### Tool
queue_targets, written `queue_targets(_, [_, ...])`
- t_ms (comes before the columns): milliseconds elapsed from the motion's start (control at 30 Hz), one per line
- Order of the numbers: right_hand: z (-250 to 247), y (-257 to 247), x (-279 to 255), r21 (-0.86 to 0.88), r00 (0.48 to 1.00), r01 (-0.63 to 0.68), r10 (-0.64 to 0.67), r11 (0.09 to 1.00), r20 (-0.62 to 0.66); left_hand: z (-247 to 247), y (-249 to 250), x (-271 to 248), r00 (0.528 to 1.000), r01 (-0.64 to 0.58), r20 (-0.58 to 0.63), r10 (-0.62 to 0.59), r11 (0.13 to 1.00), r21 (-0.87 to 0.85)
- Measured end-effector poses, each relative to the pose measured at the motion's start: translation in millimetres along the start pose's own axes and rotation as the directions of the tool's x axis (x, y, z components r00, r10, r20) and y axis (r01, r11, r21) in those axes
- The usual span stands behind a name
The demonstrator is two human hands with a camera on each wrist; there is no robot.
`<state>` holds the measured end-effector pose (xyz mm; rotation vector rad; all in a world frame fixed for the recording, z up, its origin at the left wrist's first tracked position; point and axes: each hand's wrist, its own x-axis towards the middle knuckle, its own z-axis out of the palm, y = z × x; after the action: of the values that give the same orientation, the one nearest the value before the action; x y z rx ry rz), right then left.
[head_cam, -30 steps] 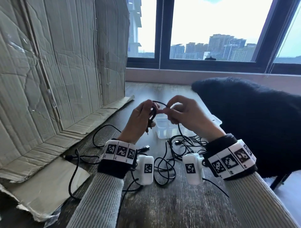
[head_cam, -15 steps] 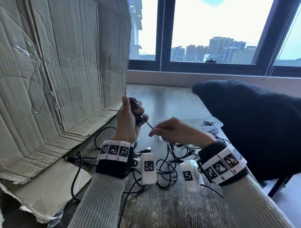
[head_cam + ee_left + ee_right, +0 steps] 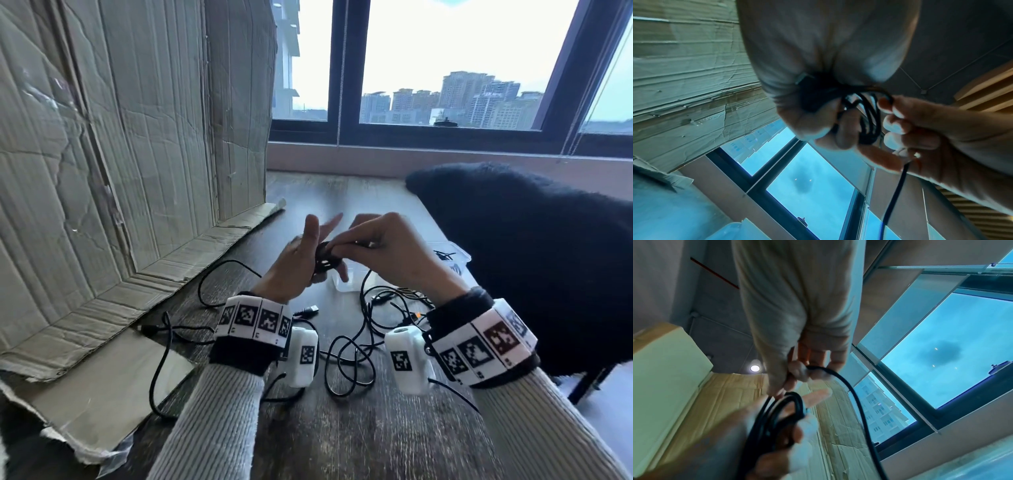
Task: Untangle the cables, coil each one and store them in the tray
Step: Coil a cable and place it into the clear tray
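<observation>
Nearest, loose black cables still sprawl on the tabletop before the tray. Above them, the right hand, which half a second ago was drawing slack downward, has risen to pinch another turn onto the coil gripped by the left hand. Coiling nears completion, I judge.

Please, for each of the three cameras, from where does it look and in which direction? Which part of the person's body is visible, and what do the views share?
Head: worn on the head, looking forward and down at the dark wooden table; both sleeves and wristbands show, left hand and right hand.
Left wrist: under the left wrist, looking up along the palm toward cardboard and window; the left hand grips the coiled thin black cable.
Right wrist: under the right wrist, facing up; the right hand pinches the cable's loose strand.
Shared: the coil and both hands appear in all three.
</observation>
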<state>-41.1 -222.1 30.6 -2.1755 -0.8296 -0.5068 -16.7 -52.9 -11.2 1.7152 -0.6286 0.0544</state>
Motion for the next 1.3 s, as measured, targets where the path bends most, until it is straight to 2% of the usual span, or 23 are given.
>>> queue_targets(33, [1, 4, 1, 0.013, 0.998, -0.025, 0.026, 1.000, -0.059, 1, 4, -1, 0.998, 0.009, 0.060, -0.007, 0.999, -0.045])
queue_targets(100, [3, 10, 2, 0.111, 0.988, -0.085, 0.098, 0.990, -0.118, 1, 10, -4, 0.987, 0.003, 0.159, 0.001, 1.000, -0.022])
queue_targets(200, [3, 16, 3, 0.228, 0.970, -0.149, 0.187, 0.962, -0.157, 1, 16, -6, 0.982, 0.045, 0.183, -0.053, 0.998, 0.050])
queue_targets(300, [1, 19, 3, 0.270, 0.973, -0.187, 0.216, 0.945, -0.083, 5, 21, -9, 0.991, 0.031, 0.132, -0.035, 0.999, 0.036])
queue_targets(433, [5, 20, 0, 0.281, 0.967, -0.253, 0.243, 0.926, 0.071, 6, 26, -14, 0.997, -0.004, 0.076, 0.009, 0.997, -0.071])
queue_targets(500, [4, 19, -2, 0.407, 0.949, -0.313, 0.267, 0.858, 0.166, -3, 29, -16, 0.999, 0.023, -0.040, -0.032, 0.978, -0.207])
queue_targets(567, [5, 18, -2, 0.506, 0.932, -0.361, 0.281, 0.784, 0.230, -12, 28, -14, 0.979, 0.012, -0.184, -0.089, 0.925, -0.381])
queue_targets(633, [10, 19, -1, 0.413, 0.931, -0.358, 0.287, 0.837, 0.225, -15, 25, -8, 0.938, -0.021, -0.317, -0.139, 0.891, -0.454])
queue_targets(700, [16, 24, -2, 0.229, 0.915, -0.371, 0.313, 0.900, 0.253, -16, 20, -4, 0.891, -0.056, -0.415, -0.184, 0.863, -0.502])
queue_targets(733, [18, 27, -4, 0.142, 0.885, -0.403, 0.345, 0.904, 0.313, -19, 17, -2, 0.872, -0.084, -0.449, -0.197, 0.842, -0.534])
queue_targets(833, [16, 30, -11, -0.120, 0.711, -0.458, 0.444, 0.881, 0.545, -36, 10, -3, 0.832, -0.214, -0.520, -0.194, 0.752, -0.623])
queue_targets(867, [15, 31, -11, -0.160, 0.695, -0.440, 0.448, 0.884, 0.563, -43, 9, -4, 0.833, -0.267, -0.524, -0.179, 0.699, -0.664])
queue_targets(933, [15, 31, -10, -0.123, 0.737, -0.453, 0.449, 0.883, 0.505, -53, 6, -4, 0.844, -0.351, -0.513, -0.157, 0.562, -0.749])
queue_targets(1000, [13, 29, -8, -0.117, 0.816, -0.391, 0.402, 0.913, 0.416, -57, 3, -4, 0.836, -0.408, -0.518, -0.181, 0.424, -0.808])
queue_targets(1033, [11, 27, -8, -0.117, 0.843, -0.352, 0.369, 0.929, 0.392, -60, 1, -4, 0.826, -0.420, -0.525, -0.204, 0.396, -0.816])
queue_targets(1100, [3, 25, -8, -0.078, 0.872, -0.328, 0.333, 0.942, 0.358, -64, 0, -4, 0.802, -0.419, -0.545, -0.244, 0.421, -0.805])
queue_targets(1167, [-8, 24, -10, -0.070, 0.889, -0.326, 0.331, 0.943, 0.318, -64, 0, -3, 0.776, -0.407, -0.576, -0.257, 0.494, -0.768])
queue_targets(1233, [-20, 28, -13, -0.118, 0.866, -0.351, 0.370, 0.929, 0.336, -62, 2, -2, 0.764, -0.396, -0.596, -0.246, 0.551, -0.735])
queue_targets(1300, [-29, 34, -17, -0.241, 0.805, -0.379, 0.447, 0.893, 0.391, -59, 3, -2, 0.763, -0.400, -0.606, -0.227, 0.570, -0.718])
